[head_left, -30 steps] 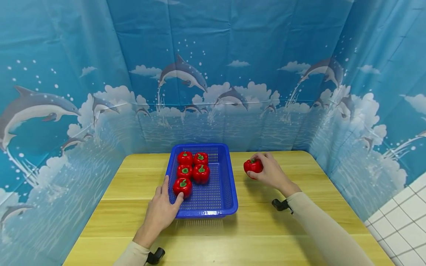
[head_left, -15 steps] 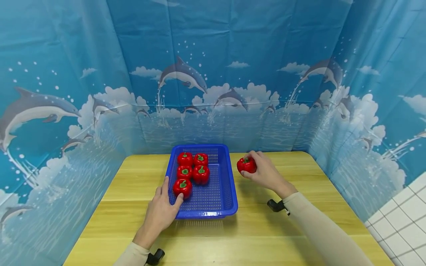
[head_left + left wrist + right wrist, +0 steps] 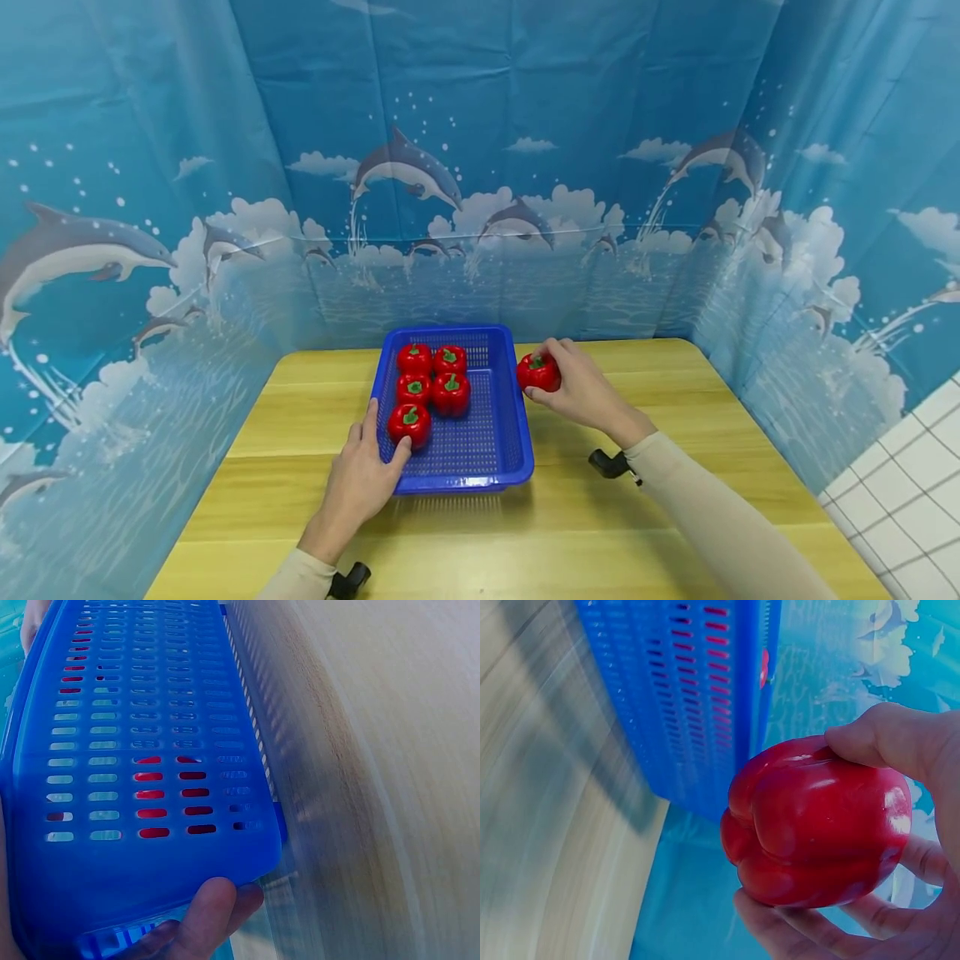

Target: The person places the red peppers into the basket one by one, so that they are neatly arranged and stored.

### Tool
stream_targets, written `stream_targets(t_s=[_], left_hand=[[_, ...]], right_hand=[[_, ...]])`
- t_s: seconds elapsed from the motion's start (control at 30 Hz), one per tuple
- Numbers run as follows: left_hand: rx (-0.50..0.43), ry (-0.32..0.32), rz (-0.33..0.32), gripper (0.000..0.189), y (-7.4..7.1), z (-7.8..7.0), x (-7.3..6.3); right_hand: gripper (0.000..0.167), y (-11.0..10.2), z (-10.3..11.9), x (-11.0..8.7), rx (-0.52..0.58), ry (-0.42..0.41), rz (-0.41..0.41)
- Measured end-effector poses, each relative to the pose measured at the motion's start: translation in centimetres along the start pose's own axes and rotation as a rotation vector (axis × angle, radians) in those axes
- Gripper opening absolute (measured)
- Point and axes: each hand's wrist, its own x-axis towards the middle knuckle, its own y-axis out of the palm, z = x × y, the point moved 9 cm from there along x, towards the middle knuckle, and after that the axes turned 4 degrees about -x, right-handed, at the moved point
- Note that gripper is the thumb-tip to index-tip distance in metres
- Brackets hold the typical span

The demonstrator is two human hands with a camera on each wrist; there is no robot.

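Note:
A blue plastic basket [image 3: 467,482] holds several red bell peppers [image 3: 452,394] with green stems, grouped along its left side. My left hand [image 3: 362,479] grips the basket's left wall near the front corner, thumb over the rim beside the nearest pepper. In the left wrist view, fingertips [image 3: 214,900] curl at the lower edge of the slotted wall [image 3: 135,877]. My right hand [image 3: 581,387] holds another red bell pepper [image 3: 817,821] between thumb and fingers, above the table just right of the basket's right rim. Its lobed bottom faces the right wrist camera.
The basket's right half shows its bare mesh floor [image 3: 472,442]. Under it is a yellow wood-grain table [image 3: 645,517]. A blue dolphin-print curtain [image 3: 480,283] hangs behind the table and along both sides. White tiles [image 3: 911,475] show at the lower right.
My right hand has moved left with the bell pepper, from over the table to right beside the basket's rim. My left hand and the basket keep their places.

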Motion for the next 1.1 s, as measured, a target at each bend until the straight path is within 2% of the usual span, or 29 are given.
stream_targets(t_s=[0.27, 0.77, 0.93, 1.1], left_hand=[[0.001, -0.007, 0.0, 0.099, 0.1, 0.2, -0.2], [0.004, 0.007, -0.009, 0.098, 0.2, 0.2, -0.1], [0.011, 0.008, -0.002, 0.099, 0.2, 0.1, 0.0], [0.006, 0.01, 0.002, 0.099, 0.1, 0.0, 0.1]], right_hand=[[0.045, 0.6, 2.0, 0.1, 0.028, -0.031, 0.017], [0.046, 2.0, 5.9, 1.2, -0.029, -0.092, 0.077], [0.048, 2.9, 6.8, 1.8, -0.041, -0.114, 0.114], [0.047, 4.0, 7.3, 2.5, -0.104, -0.138, 0.17]])
